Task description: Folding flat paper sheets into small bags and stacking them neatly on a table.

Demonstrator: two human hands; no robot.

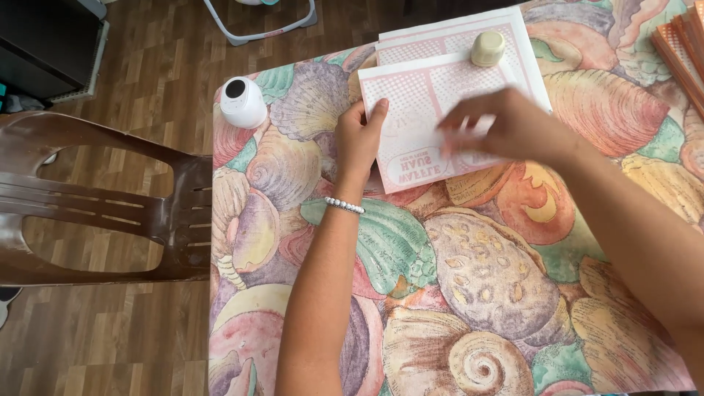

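Pink-and-white printed paper sheet point(425, 117) lies flat because your left hand point(359, 139) pins its edge; your blurred right hand point(506, 125) pinches its middle on the shell-patterned worktop point(469, 279).

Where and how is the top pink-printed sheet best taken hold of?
Probably by its bare near edge, pinched from the person's side. The top sheet lies flat on the table; the left hand presses its left edge, the right hand covers its right part.
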